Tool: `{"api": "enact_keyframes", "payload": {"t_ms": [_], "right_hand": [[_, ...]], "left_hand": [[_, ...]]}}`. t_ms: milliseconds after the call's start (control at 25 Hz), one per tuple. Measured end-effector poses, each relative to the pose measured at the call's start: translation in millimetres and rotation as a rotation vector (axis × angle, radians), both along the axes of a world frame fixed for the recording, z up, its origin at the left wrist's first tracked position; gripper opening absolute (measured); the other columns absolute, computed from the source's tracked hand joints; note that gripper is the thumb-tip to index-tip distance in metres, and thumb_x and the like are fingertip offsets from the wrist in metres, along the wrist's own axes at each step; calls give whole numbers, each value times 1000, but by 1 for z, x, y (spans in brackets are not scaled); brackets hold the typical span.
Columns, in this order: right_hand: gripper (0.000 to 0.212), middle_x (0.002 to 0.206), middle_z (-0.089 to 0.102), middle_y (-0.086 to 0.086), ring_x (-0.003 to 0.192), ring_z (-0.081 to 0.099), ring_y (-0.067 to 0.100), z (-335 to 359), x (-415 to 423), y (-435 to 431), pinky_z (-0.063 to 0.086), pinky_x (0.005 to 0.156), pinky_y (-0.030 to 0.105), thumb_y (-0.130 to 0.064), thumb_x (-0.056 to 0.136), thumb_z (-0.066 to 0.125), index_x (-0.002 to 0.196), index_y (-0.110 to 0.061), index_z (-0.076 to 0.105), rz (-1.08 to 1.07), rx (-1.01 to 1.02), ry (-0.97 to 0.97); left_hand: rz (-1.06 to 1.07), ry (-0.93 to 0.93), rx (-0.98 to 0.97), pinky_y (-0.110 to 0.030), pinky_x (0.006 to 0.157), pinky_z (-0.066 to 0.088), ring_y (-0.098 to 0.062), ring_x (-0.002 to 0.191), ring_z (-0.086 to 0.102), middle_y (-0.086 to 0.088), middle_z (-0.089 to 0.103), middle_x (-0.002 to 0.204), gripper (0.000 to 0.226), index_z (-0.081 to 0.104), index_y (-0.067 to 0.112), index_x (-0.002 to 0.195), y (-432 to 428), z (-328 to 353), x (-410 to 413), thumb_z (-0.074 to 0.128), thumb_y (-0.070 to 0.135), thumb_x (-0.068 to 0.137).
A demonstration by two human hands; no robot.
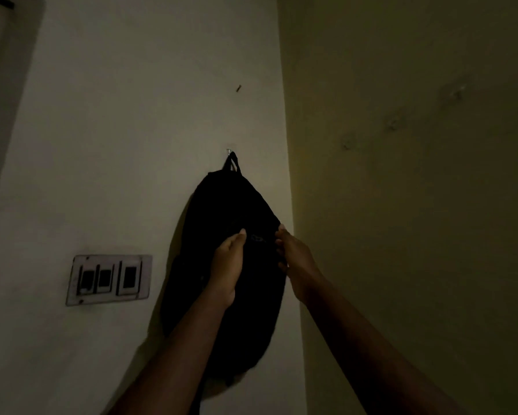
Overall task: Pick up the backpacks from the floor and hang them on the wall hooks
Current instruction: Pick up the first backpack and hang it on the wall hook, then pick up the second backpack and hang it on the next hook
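Note:
A black backpack hangs on the pale wall by its top loop from a small metal hook. The room is dim and the bag shows almost no detail. My left hand presses against the bag's front, fingers curled on the fabric. On the bag's right edge, my right hand grips it close to the wall corner. Both arms reach up from the bottom of the view.
A second hook or nail sticks out of the wall higher up, bare. A switch plate with three switches sits left of the bag. A side wall meets this one just right of the bag. A door frame stands far left.

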State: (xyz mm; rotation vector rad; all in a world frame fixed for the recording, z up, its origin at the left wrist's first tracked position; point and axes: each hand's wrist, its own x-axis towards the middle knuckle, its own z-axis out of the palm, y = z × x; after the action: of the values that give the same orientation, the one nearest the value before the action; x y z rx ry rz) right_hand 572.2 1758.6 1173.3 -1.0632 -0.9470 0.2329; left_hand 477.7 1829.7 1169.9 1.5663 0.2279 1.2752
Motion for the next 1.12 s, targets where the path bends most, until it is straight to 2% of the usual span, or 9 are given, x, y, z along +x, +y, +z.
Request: {"api": "enact_keyframes", "payload": {"t_ms": [80, 160, 200, 280, 400, 520, 800, 1000, 1120], "right_hand": [[40, 96, 61, -9, 82, 57, 4, -31, -12, -44, 44, 65, 21, -46, 92, 45, 118, -19, 59, 19, -31, 51], [51, 124, 56, -1, 105, 55, 14, -73, -24, -89, 45, 87, 28, -46, 93, 42, 133, -15, 47, 5, -98, 77], [54, 137, 49, 3, 119, 49, 19, -91, -29, -108, 41, 99, 33, -46, 94, 41, 137, -14, 43, -7, -128, 101], [57, 146, 41, 6, 131, 41, 23, -140, -42, -161, 34, 109, 39, -46, 94, 41, 139, -13, 39, -22, -215, 164], [55, 145, 43, 8, 125, 45, 23, -209, -62, -232, 34, 105, 38, -47, 94, 39, 136, -14, 42, -19, -293, 243], [58, 149, 38, 7, 133, 38, 26, -265, -82, -299, 30, 111, 41, -51, 93, 37, 139, -16, 38, -49, -398, 348], [57, 148, 40, 8, 134, 38, 24, -410, -108, -394, 29, 114, 41, -49, 93, 39, 138, -14, 40, -136, -568, 592], [56, 148, 40, 5, 134, 38, 23, -546, -121, -446, 28, 113, 41, -50, 91, 43, 137, -17, 41, -219, -757, 841], [53, 143, 46, 7, 130, 42, 24, -639, -130, -473, 32, 109, 39, -45, 92, 46, 134, -13, 45, -288, -884, 903]], "left_hand": [[-8, 8, -64, -39, 96, 48, -24, 111, 57, -8, 58, 127, 43, 53, 21, 129, -33, -28, -13, 45, 42, 93], [17, 11, -99, -36, 107, 37, -25, 126, 47, -7, 49, 140, 47, 46, 21, 136, -73, -70, -25, 43, 41, 94], [37, 16, -100, -32, 104, 33, -24, 131, 43, -5, 45, 144, 48, 44, 20, 137, -89, -89, -30, 42, 41, 94], [75, 74, -133, -28, 96, 30, -21, 133, 40, -4, 43, 145, 48, 42, 20, 138, -137, -137, -43, 40, 40, 95], [38, 162, -214, -29, 100, 28, -20, 134, 39, -3, 42, 147, 49, 40, 19, 139, -203, -209, -59, 39, 41, 95], [-16, 291, -335, -35, 107, 28, -21, 137, 36, -4, 38, 150, 52, 35, 20, 141, -266, -274, -78, 36, 44, 95], [-31, 480, -500, -27, 100, 31, -22, 133, 41, -8, 44, 146, 48, 40, 16, 138, -357, -417, -103, 39, 37, 96], [-80, 755, -641, -36, 109, 35, -23, 129, 46, -10, 50, 141, 44, 47, 11, 134, -402, -547, -108, 45, 30, 95], [-137, 922, -668, -34, 107, 34, -24, 130, 45, -9, 48, 142, 43, 47, 10, 134, -426, -634, -112, 43, 29, 96]]}}
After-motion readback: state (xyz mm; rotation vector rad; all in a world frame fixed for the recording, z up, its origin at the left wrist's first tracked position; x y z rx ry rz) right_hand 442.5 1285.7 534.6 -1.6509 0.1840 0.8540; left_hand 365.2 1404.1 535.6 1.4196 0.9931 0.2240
